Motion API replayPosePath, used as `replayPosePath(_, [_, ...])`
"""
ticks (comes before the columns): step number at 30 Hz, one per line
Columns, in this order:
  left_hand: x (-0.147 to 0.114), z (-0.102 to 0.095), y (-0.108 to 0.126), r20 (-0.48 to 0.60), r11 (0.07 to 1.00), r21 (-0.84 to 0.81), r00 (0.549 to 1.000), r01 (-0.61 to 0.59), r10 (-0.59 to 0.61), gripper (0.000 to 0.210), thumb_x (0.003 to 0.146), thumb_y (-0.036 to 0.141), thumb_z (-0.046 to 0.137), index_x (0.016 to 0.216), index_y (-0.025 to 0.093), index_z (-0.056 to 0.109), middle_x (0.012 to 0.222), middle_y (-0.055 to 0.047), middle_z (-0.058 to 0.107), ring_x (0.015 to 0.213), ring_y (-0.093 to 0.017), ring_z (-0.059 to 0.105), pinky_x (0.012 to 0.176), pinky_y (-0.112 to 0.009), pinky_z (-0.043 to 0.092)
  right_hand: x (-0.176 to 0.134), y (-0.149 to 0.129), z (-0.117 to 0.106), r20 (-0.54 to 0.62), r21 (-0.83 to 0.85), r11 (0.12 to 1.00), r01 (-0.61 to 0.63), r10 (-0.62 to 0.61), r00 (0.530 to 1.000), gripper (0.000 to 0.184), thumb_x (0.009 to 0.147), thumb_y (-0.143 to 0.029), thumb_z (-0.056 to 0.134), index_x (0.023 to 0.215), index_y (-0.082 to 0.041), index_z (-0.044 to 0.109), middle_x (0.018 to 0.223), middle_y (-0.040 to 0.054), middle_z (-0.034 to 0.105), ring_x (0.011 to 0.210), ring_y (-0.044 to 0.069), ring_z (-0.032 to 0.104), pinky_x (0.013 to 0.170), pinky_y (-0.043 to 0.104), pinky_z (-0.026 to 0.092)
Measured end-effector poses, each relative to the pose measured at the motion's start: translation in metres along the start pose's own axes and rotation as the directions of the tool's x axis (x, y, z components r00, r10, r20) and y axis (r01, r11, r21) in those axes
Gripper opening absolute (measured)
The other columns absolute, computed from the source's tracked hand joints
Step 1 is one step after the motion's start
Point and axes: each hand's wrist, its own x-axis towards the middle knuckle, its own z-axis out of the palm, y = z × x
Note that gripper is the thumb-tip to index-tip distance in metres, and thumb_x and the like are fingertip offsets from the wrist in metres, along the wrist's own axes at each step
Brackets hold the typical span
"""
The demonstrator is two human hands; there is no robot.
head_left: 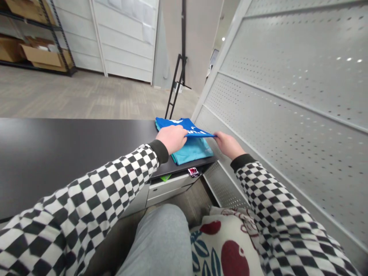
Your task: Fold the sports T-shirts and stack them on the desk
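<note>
1. Set at the right end of the dark desk (86,153), beside the perforated grey panel (287,76): folded cloth in two main colours, strong blue over turquoise
2. Underneath, turquoise cloth (191,150), folded flat, plain where visible, with a darker green edge at the near left corner
3. On top, blue garment (186,123), bright and even in colour, far part lying low, near edge raised and stretched above the turquoise
4. Gripped at the near edge in the curled left hand (172,138); pinched at the right corner in the right hand (229,145), well to the side of the other
5. On the blue, white print: lettering near the raised edge, a small mark above, a larger patch toward the far side
6. Cut off at the left: much of the desk, also partly covered by the checked sleeve (100,191)
7. Hidden: turquoise beneath the raised edge, some left fingertips
8. Hard to make out: lettering, foreshortened and partly covered; screen of the phone (193,172) below the desktop, too small to read
</note>
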Motion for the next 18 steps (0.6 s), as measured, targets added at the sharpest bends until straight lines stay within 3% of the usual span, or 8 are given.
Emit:
replayPosePath(3, [-0.018,0.004,0.015,0.066,0.999,-0.007,0.997,-0.048,0.048,0.032,0.111,0.031,0.055,0.109,0.019,0.084,0.116,-0.014,0.079,0.106,-0.031,0.077,0.084,-0.041,0.059,-0.021,0.004,0.008,0.070,0.032,0.999,0.020,-0.023,0.997,0.031,0.117,-0.032,0.048,0.132,-0.022,0.074,0.119,0.0146,0.084,0.107,0.031,0.079,0.090,0.036,0.056])
replayPosePath(7, [-0.053,0.032,0.032,0.185,0.993,-0.028,0.975,-0.117,0.120,0.033,0.110,0.028,0.055,0.110,0.018,0.086,0.117,-0.017,0.077,0.111,-0.033,0.072,0.084,-0.043,0.059,-0.054,0.004,0.037,0.192,0.037,0.999,0.031,-0.038,0.981,0.029,0.114,-0.026,0.049,0.131,-0.022,0.072,0.125,0.0142,0.082,0.110,0.030,0.078,0.094,0.037,0.058])
replayPosePath(11, [-0.075,0.054,0.030,0.216,0.989,-0.045,0.965,-0.140,0.147,0.035,0.109,0.029,0.056,0.126,0.018,0.084,0.126,-0.018,0.075,0.117,-0.034,0.067,0.085,-0.044,0.058,-0.067,0.000,0.055,0.188,0.049,0.995,0.090,-0.098,0.977,0.027,0.109,-0.019,0.052,0.130,-0.019,0.071,0.135,0.0170,0.076,0.120,0.030,0.075,0.106,0.039,0.057])
replayPosePath(15, [-0.078,0.057,0.017,0.205,0.988,-0.065,0.967,-0.142,0.152,0.040,0.112,0.033,0.052,0.139,0.024,0.081,0.134,-0.014,0.074,0.117,-0.030,0.068,0.091,-0.042,0.056,-0.061,-0.001,0.052,0.218,0.051,0.992,0.114,-0.123,0.968,0.026,0.109,-0.018,0.053,0.127,-0.018,0.071,0.135,0.0168,0.075,0.120,0.029,0.075,0.106,0.038,0.056])
replayPosePath(18, [-0.073,0.051,0.010,0.208,0.987,-0.054,0.966,-0.148,0.156,0.041,0.114,0.034,0.050,0.136,0.024,0.082,0.130,-0.013,0.076,0.112,-0.029,0.069,0.089,-0.042,0.054,-0.052,-0.003,0.043,0.246,-0.033,0.996,0.088,-0.078,0.966,0.027,0.112,-0.021,0.050,0.126,-0.020,0.072,0.128,0.0167,0.079,0.108,0.031,0.077,0.093,0.038,0.057])
